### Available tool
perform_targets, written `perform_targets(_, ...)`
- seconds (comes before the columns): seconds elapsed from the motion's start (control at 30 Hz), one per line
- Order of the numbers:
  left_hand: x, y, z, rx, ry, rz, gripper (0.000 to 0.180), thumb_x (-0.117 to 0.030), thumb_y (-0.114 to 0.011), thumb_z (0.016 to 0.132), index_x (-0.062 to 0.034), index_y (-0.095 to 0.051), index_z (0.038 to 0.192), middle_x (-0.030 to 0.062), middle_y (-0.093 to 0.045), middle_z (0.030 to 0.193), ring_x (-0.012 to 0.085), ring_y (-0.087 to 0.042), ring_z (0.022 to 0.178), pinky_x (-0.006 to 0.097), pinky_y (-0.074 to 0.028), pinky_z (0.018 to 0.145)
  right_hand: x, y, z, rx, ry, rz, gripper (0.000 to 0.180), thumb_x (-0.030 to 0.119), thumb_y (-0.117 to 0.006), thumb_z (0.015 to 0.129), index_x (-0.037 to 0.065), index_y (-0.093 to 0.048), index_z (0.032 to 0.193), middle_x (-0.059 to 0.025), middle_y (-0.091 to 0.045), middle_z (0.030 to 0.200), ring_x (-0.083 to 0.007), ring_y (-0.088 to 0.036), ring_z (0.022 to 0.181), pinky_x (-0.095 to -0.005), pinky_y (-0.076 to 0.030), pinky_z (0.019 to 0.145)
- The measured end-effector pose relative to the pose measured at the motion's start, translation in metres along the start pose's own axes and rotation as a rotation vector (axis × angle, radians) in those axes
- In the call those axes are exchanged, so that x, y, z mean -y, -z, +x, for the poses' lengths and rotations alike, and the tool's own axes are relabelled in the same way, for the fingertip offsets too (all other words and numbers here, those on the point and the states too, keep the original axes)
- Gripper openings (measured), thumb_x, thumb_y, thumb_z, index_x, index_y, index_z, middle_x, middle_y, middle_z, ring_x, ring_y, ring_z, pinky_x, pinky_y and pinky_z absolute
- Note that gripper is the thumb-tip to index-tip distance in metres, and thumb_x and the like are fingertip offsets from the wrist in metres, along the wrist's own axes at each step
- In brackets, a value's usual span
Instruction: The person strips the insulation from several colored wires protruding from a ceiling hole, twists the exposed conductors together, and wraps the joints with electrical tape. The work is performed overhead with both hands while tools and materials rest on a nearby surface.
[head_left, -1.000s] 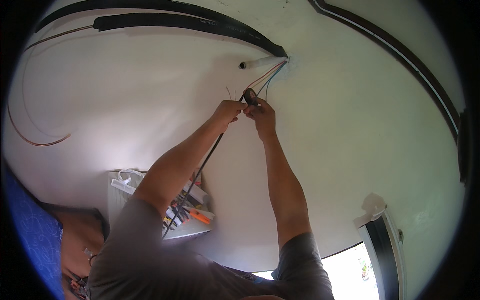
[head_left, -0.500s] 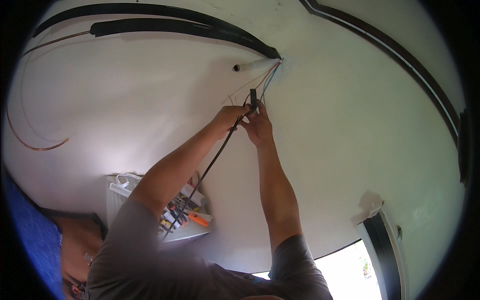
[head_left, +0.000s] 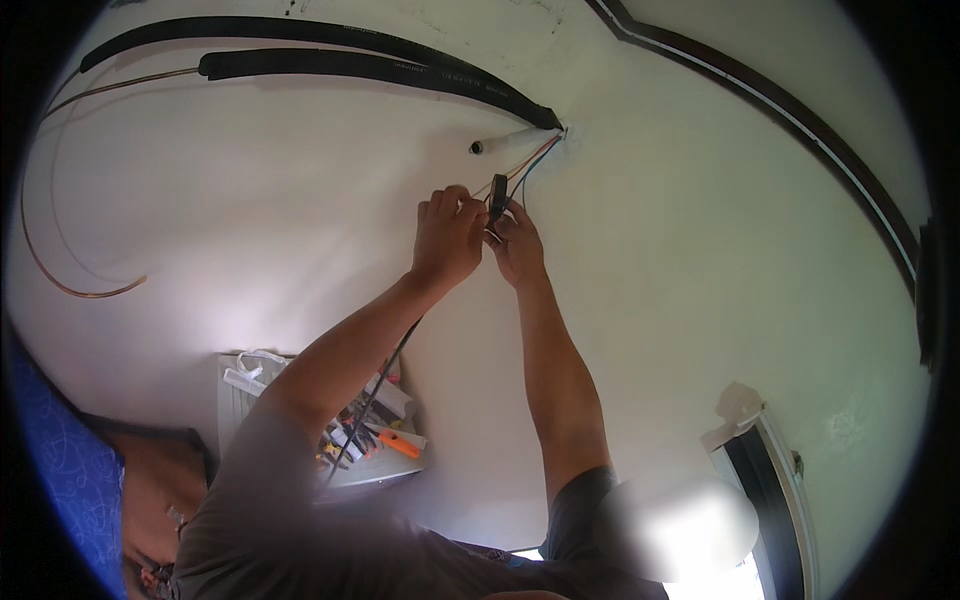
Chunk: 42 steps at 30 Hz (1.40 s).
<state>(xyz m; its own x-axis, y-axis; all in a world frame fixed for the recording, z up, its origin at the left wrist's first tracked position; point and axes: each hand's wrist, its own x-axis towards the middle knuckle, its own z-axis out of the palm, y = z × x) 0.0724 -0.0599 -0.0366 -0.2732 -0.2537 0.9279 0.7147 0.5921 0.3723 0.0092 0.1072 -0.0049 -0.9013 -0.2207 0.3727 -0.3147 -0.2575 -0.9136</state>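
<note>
Both hands are raised close together against the pale wall, just below a hole with wires. A black roll of what looks like electrical tape [head_left: 498, 188] stands edge-on between them. My right hand [head_left: 520, 245] is closed, its fingers bent around the roll's lower end. My left hand [head_left: 447, 238] is curled with its back showing, at the black cable [head_left: 400, 348], which runs down behind my forearm. The left fingertips and the cable's upper end are mostly hidden. Thin blue and reddish wires [head_left: 546, 152] come down from the hole to the fingers.
Two black foam-covered pipes [head_left: 350, 68] arc left from the hole, bare copper pipe [head_left: 110, 294] bending below. A short pipe stub [head_left: 477, 147] juts out near the hands. Below is a pale surface [head_left: 232, 400] with tools, including an orange-handled one [head_left: 400, 444]. A blue patterned cloth [head_left: 65, 480] lies lower left.
My left hand has turned over and risen, its back now showing and covering the cable's upper part. The tape roll has tilted and shifted slightly left. My right hand has hardly moved.
</note>
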Motion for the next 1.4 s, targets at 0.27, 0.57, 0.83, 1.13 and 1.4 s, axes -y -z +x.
perform_targets(0.27,0.009,-0.022,0.0,0.208,0.201,-0.04,0.015,-0.018,-0.075,0.09,-0.0136,-0.079,0.104,0.0064,-0.073,0.097,0.0294,-0.063,0.101,0.048,-0.045,0.087,0.017,-0.017,-0.008,-0.048,0.021,-0.16,0.052,0.002,-0.058,0.097,0.009,-0.044,0.147,-0.0092,-0.07,0.122,-0.0181,-0.067,0.107,-0.0373,-0.056,0.088)
perform_targets(0.57,0.024,-0.025,0.007,0.198,0.117,-0.122,0.01,-0.017,-0.072,0.092,-0.0134,-0.081,0.097,0.0029,-0.074,0.09,0.0254,-0.063,0.095,0.045,-0.042,0.089,0.053,-0.036,-0.035,-0.107,0.302,-0.784,0.026,0.009,-0.061,0.098,0.001,-0.059,0.123,-0.0094,-0.067,0.112,-0.0184,-0.068,0.099,-0.0413,-0.061,0.088)
perform_targets(0.83,0.016,-0.031,0.007,0.373,0.056,0.015,0.013,-0.018,-0.071,0.096,-0.0115,-0.08,0.101,0.0059,-0.073,0.08,0.0256,-0.066,0.086,0.044,-0.042,0.086,0.015,-0.003,-0.046,-0.194,0.074,-0.56,0.042,0.041,-0.06,0.108,0.001,-0.07,0.102,-0.0046,-0.064,0.096,-0.0132,-0.063,0.086,-0.0332,-0.06,0.081)
perform_targets(1.13,-0.006,-0.026,0.011,0.317,0.072,0.017,0.018,-0.015,-0.072,0.095,-0.0096,-0.076,0.112,0.0104,-0.079,0.091,0.0295,-0.074,0.081,0.042,-0.058,0.078,0.01,0.003,-0.042,-0.132,0.092,-0.433,0.036,0.033,-0.062,0.106,0.0,-0.074,0.117,-0.0086,-0.07,0.092,-0.0171,-0.068,0.075,-0.0304,-0.06,0.071)
perform_targets(1.4,0.008,-0.02,0.001,0.475,0.119,-0.017,0.035,-0.009,-0.061,0.1,-0.009,-0.059,0.135,0.0119,-0.079,0.108,0.0321,-0.076,0.098,0.044,-0.059,0.082,0.002,0.006,-0.008,-0.273,0.069,-0.333,0.027,0.023,-0.07,0.098,-0.002,-0.074,0.108,-0.0073,-0.071,0.087,-0.018,-0.068,0.079,-0.0307,-0.057,0.069)
